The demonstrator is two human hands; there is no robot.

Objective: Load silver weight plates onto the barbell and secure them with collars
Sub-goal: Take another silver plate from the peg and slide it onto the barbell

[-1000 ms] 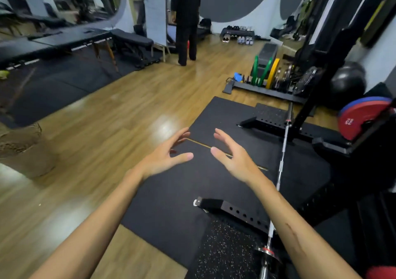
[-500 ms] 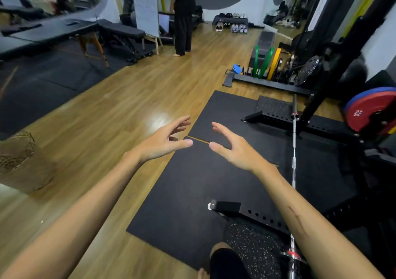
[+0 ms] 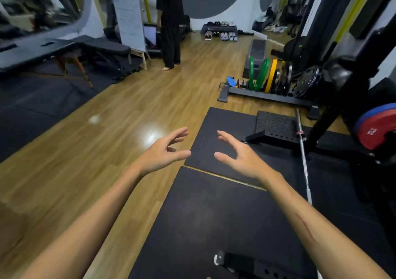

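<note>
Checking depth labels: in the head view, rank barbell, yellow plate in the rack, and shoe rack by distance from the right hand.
1. Barbell: on the mat, just right of the right hand.
2. Yellow plate: upright in the floor rack, ahead and right.
3. Shoe rack: by the far wall.

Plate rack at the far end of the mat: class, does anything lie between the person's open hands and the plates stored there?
Nothing visible blocks the way. Both the left hand and right hand are open and empty above the black mat; between them and the plate rack lie only mat and bare wood floor. The barbell lies off to the right.
</note>
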